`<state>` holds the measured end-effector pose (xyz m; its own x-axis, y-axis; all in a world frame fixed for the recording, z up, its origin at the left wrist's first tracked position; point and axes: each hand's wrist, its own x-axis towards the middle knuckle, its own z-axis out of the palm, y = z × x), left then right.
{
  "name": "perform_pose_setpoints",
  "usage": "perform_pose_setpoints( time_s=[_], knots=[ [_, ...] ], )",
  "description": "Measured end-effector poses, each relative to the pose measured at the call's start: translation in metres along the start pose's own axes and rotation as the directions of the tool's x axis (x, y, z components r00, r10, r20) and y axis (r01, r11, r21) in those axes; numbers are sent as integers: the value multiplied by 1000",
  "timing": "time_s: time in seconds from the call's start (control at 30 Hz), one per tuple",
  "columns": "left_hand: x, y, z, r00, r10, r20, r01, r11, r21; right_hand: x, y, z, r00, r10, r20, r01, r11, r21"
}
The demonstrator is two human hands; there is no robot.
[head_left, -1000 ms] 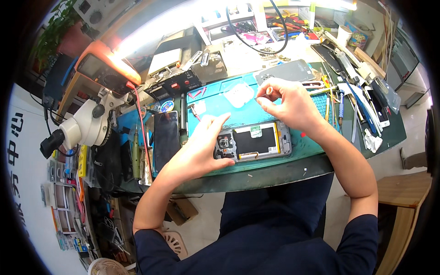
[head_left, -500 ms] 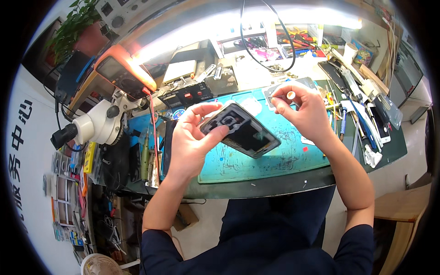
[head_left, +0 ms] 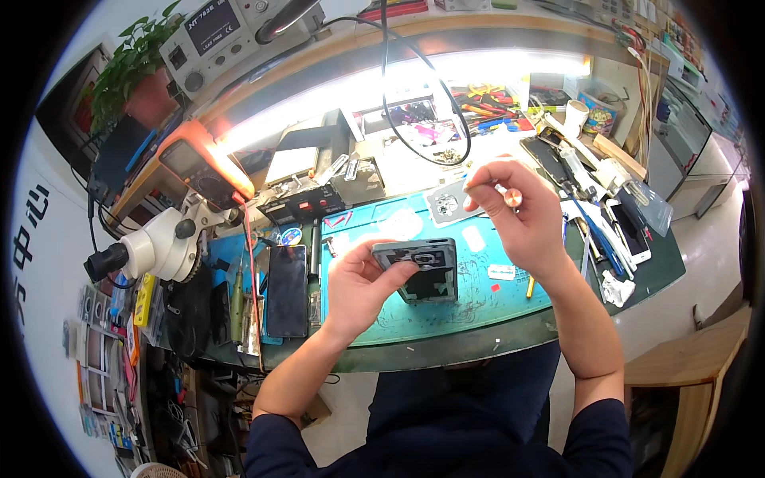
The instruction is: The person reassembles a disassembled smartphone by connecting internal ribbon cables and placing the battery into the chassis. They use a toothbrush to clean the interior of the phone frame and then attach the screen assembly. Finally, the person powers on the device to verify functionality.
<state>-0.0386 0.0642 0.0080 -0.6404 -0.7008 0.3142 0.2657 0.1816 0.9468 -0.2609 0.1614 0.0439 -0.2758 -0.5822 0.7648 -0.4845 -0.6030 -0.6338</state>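
My left hand (head_left: 355,291) grips a smartphone (head_left: 434,288) by its upper end, the thumb pressed on its face. The phone's back is off, so dark inner parts and a camera area show. It is held tilted above the blue work mat (head_left: 398,325). To the right and higher, my right hand (head_left: 522,227) is closed around a small tool with a copper-coloured round end (head_left: 512,197). The rest of that tool is hidden by the fingers, and its tip cannot be made out. The two hands are apart.
Left of the mat lies a dark phone (head_left: 287,291), near a white microscope (head_left: 163,247) and an orange multimeter (head_left: 199,167). A razor blade (head_left: 501,272) and a grey plate (head_left: 448,205) lie on the mat. A black cable (head_left: 468,147) hangs ahead. Tools and a white phone (head_left: 629,231) crowd the right.
The view has shifted, showing more of the shelf. My left hand has turned the phone so its top edge faces up. The right hand still holds the tool, its round end now copper-lit.
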Motion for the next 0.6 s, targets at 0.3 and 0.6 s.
perform_pose_setpoints(
  time_s=[0.3,0.6],
  knots=[
    [16,10,-21,875,-306,376,465,746,-476,0,-23,2,983,1,183,2,1000,-14],
    [-33,-2,-6,602,-366,710,791,151,-592,-16,-39,31,967,-34,252,-1,991,136]
  ],
)
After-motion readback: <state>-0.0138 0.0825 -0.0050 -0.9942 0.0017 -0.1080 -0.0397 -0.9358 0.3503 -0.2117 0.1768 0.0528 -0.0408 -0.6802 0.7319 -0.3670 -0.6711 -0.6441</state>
